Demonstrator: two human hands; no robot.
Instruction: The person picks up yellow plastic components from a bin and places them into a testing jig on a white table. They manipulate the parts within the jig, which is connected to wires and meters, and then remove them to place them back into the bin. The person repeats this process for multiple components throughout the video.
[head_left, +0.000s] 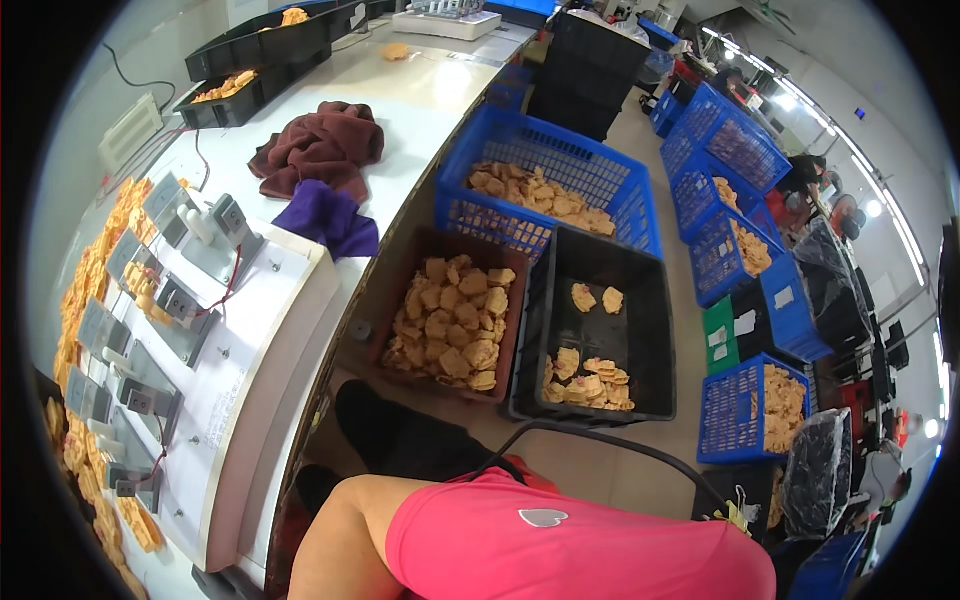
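Neither of my hands shows in the frame. At the lower edge, a bare bent limb (345,525) comes out of a pink garment (560,540) with a grey heart on it. Left of it, on the white table, stands a white test-fixture-like box (270,370) with several grey metal stations, white pegs and red wires. A tan piece (148,292) sits at one station. Many tan, lumpy pieces (85,290) are heaped along the box's far left side; their exact kind I cannot make out.
Past the box lie a maroon cloth (325,150) and a purple cloth (330,220). Black trays (262,52) stand behind. On the floor, a brown bin (385,345), a black bin (645,350) and a blue crate (465,150) hold tan pieces. More blue crates (725,425) line the right.
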